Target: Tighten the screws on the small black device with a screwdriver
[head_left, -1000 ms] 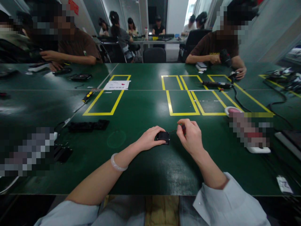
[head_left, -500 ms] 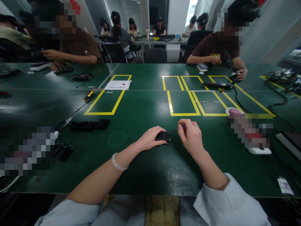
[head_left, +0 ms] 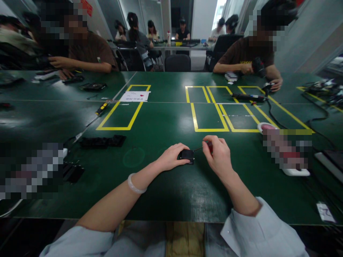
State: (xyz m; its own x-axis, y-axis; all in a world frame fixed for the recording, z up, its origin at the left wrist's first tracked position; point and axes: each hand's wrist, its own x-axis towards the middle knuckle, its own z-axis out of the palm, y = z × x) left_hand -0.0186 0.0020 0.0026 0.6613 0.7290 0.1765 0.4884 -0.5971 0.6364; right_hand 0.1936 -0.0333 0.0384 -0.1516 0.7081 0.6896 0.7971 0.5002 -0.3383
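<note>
A small black square part (head_left: 187, 155) lies on the green table (head_left: 166, 192) in front of me. My left hand (head_left: 171, 157) grips it from the left and presses it onto the table. My right hand (head_left: 218, 155) is closed on a small screwdriver (head_left: 205, 146) with a red handle; its thin shaft slants down and left so that the tip meets the part's upper right corner. A pale bangle sits on my left wrist.
Black parts (head_left: 102, 142) and a black tray (head_left: 72, 172) lie at the left. Yellow tape rectangles (head_left: 209, 116) mark the middle of the table, with a white paper (head_left: 134, 96) in one. A pink and white object (head_left: 268, 126) and cables lie at the right. Other people work at the far side.
</note>
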